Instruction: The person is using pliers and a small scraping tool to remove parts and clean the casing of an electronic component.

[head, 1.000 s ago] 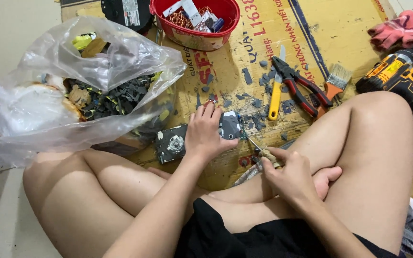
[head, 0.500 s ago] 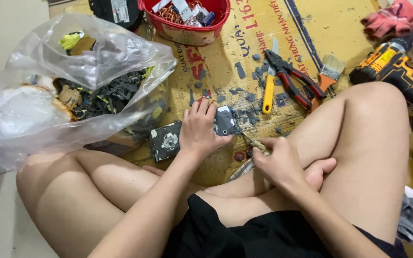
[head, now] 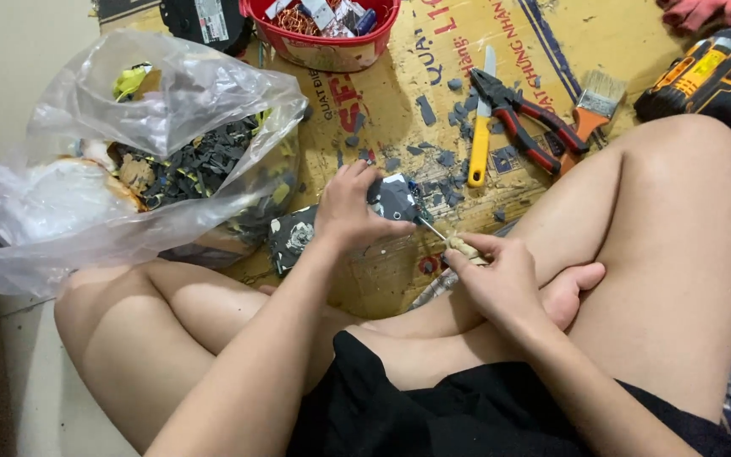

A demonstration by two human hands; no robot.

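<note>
Our left hand (head: 350, 211) clamps a small dark part (head: 392, 199) against the printed yellow cardboard (head: 433, 76); our right hand (head: 497, 275) grips a screwdriver (head: 454, 244), tip touching it. Beyond lie red-handled pliers (head: 522, 118), a red tub (head: 323, 38) and a clear plastic bag (head: 129, 161).

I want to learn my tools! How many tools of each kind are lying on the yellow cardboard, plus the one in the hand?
Red-handled pliers: 1
Yellow-handled utility knife: 1
Orange-handled paintbrush: 1
Yellow-and-black power drill: 1
Pale-handled screwdriver in the right hand: 1
Total: 5
</note>
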